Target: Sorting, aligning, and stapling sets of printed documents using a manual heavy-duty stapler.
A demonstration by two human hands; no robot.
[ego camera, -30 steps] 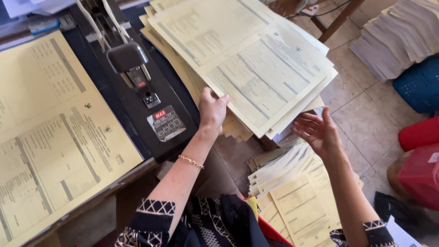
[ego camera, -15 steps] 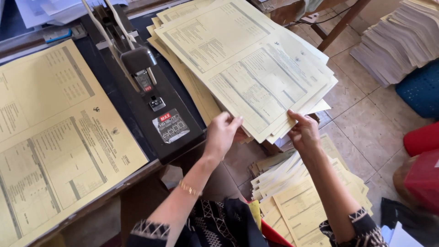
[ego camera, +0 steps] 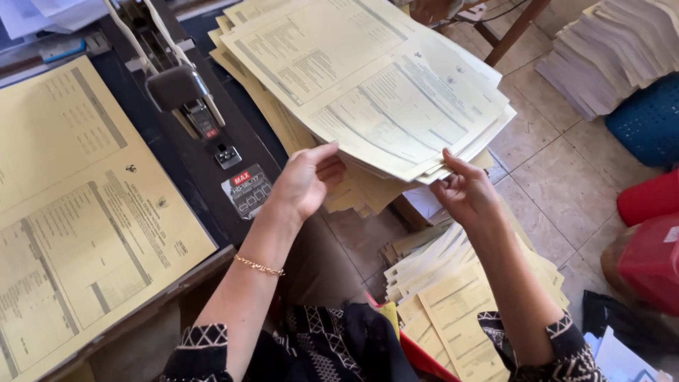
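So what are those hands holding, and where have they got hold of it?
Both hands grip the stack of yellow sheets at its near edge: the left hand under the near-left edge, the right hand pinching the near-right corner.

There is a single view, from a camera worn on the person's head. It looks steeply down and a little forward over the person's own lap, with both forearms entering from the bottom edge. It sits close: the left hand (ego camera: 308, 182) and right hand (ego camera: 463, 191) fall near the middle of the frame, at the near edge of a stack of yellow printed sheets (ego camera: 368, 85). The frame is tilted, so the dark table (ego camera: 191, 177) with its long-arm stapler (ego camera: 191, 99) runs diagonally. At right the tiled floor (ego camera: 559, 177) shows, probably well below the table. No second view overlaps it.
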